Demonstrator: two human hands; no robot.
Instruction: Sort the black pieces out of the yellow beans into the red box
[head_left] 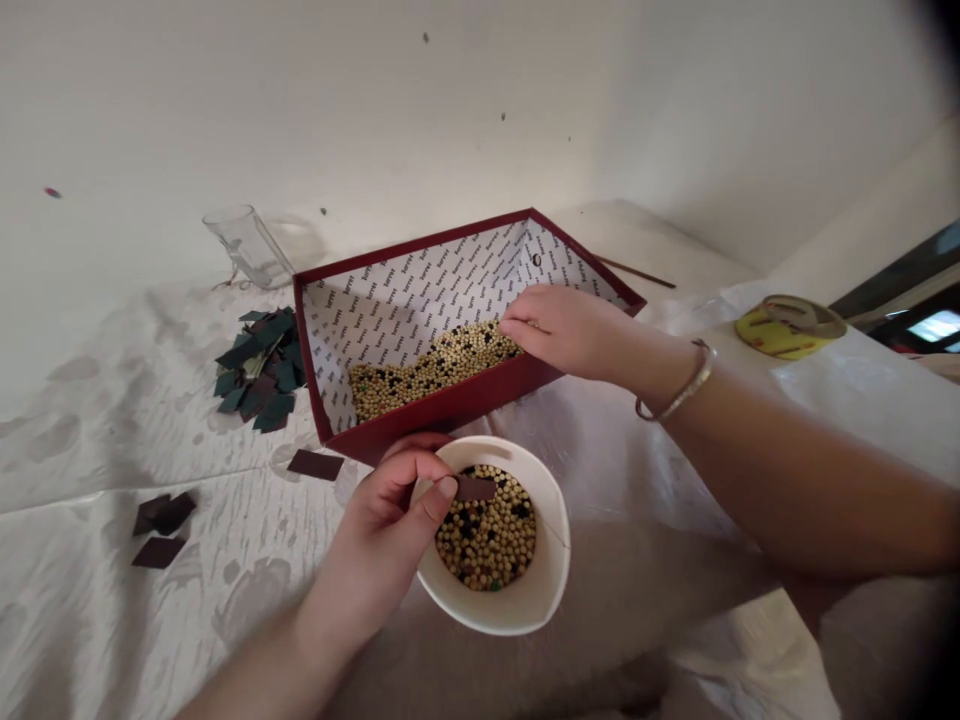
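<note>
My left hand is closed, pinching a small dark brown paper piece between thumb and fingers. This piece hangs over the mouth of a white paper cup, and the hand lies against the cup's left rim. Gold and black beads fill part of the cup. Behind it stands an open red box with a printed white lining, holding more gold and black beads. Over the box's front wall reaches my right hand, its fingers closed near those beads; their tips are partly hidden.
Dark green and brown paper pieces lie heaped left of the box, with several loose brown pieces nearer me. A tilted clear glass is behind the heap. At right sit a yellow round container and a thin brown stick.
</note>
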